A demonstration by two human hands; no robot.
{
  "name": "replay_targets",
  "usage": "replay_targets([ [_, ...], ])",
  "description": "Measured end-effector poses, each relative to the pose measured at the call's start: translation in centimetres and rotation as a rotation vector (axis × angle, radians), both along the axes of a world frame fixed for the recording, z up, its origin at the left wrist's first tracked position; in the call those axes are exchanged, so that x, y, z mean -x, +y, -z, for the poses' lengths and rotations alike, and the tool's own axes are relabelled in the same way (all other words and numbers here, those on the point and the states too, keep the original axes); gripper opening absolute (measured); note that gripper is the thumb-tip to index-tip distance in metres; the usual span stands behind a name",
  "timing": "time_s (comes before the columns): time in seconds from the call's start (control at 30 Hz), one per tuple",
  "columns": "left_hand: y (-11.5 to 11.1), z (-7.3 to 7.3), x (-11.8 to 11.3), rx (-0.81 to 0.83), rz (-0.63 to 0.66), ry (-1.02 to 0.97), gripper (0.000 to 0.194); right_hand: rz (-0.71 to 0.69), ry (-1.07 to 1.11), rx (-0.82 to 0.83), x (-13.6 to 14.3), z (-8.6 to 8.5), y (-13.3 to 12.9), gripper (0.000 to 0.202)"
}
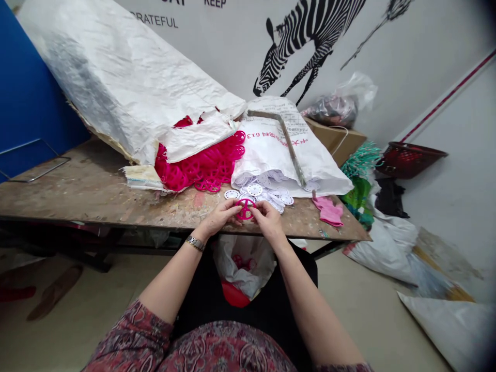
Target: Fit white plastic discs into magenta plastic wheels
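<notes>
Held a pink wheel point(245, 209) over the tabletop point(96, 196), near the front edge. Looked light and thin, probably of stiff plastic with a little give; likely smooth enough to slip under dry fingertips and, judging by the slim spokes, easy to snap if bent hard. Seemed best taken by the outer rim, at opposite sides. Pinched the rim there with the left hand point(217, 217) on one side and the right hand point(269, 219) on the other; had each grip nearly closed, with hold of the wheel. Could not tell of anything else hidden beneath the fingers. Saw, just beyond, white discs point(267, 194) at the mouth of a white sack point(267, 150). Noticed, farther left, a heap of similar pink pieces point(194, 173) and, to the right, a pink cloth point(329, 211).
</notes>
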State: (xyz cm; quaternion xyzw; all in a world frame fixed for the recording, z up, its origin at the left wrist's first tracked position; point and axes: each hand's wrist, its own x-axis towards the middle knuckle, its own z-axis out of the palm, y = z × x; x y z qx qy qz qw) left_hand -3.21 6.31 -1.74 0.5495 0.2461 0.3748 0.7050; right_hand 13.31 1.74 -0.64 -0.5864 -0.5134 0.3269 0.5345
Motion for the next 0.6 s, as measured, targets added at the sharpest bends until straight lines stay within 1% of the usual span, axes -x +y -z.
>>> replay_targets([
  [0.07, 0.0, 0.0, -0.1, 0.003, -0.016, 0.029, 0.038, -0.026, -0.060, -0.014, -0.5, -0.2, -0.1, 0.030],
  [0.13, 0.1, 0.1, -0.3, 0.016, -0.057, 0.049, 0.038, -0.021, -0.197, -0.053, -1.5, -0.6, -0.2, 0.027],
  [0.27, 0.2, 0.2, -0.8, 0.061, -0.153, 0.068, 0.037, 0.112, -0.622, -0.144, -4.8, -1.9, 0.3, 0.021],
  [0.33, 0.3, 0.1, -0.9, 0.088, -0.173, 0.072, 0.037, 0.168, -0.830, -0.108, -6.4, -2.4, 0.9, 0.021],
  [0.43, 0.3, 0.0, -1.0, 0.117, -0.189, 0.068, 0.038, 0.193, -1.095, 0.017, -8.0, -2.9, 1.7, 0.026],
  [0.5, 0.3, 0.0, -1.0, 0.119, -0.195, 0.065, 0.038, 0.181, -1.226, 0.076, -8.4, -2.9, 2.2, 0.027],
  [0.6, 0.3, 0.1, -1.0, 0.110, -0.205, 0.064, 0.038, 0.139, -1.360, 0.111, -8.5, -2.7, 2.8, 0.025],
])
